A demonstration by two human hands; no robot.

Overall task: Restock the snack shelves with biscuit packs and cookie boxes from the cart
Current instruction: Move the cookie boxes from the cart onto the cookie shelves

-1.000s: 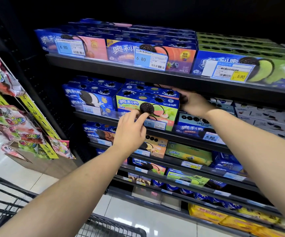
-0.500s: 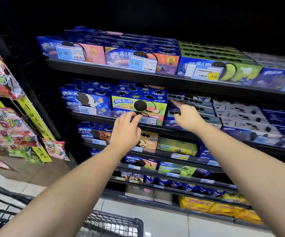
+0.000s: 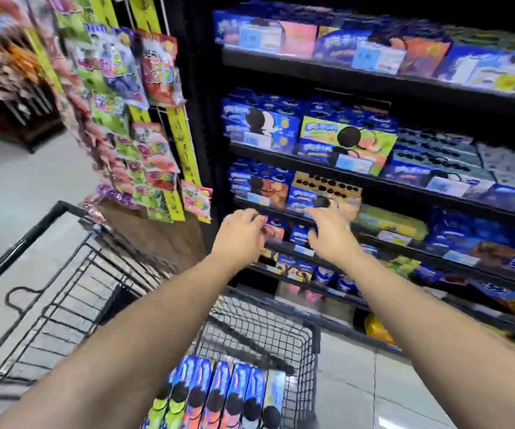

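Wire cart (image 3: 311, 335) of cookie boxes (image 3: 219, 394) sits below left hand (image 3: 240, 235) and right hand (image 3: 332, 239), both loose and empty.

Black wire-mesh metal cart (image 3: 284, 329) holds glossy cardboard cookie boxes (image 3: 216, 394); beside it, shiny plastic candy bags (image 3: 157, 69), polished floor (image 3: 18, 181).

A shop aisle: dark shelves (image 3: 343, 76) packed with cookie boxes (image 3: 347, 139) behind price tags (image 3: 353, 164), candy bags (image 3: 157, 66) hanging on a rack, and a wire cart (image 3: 312, 342).
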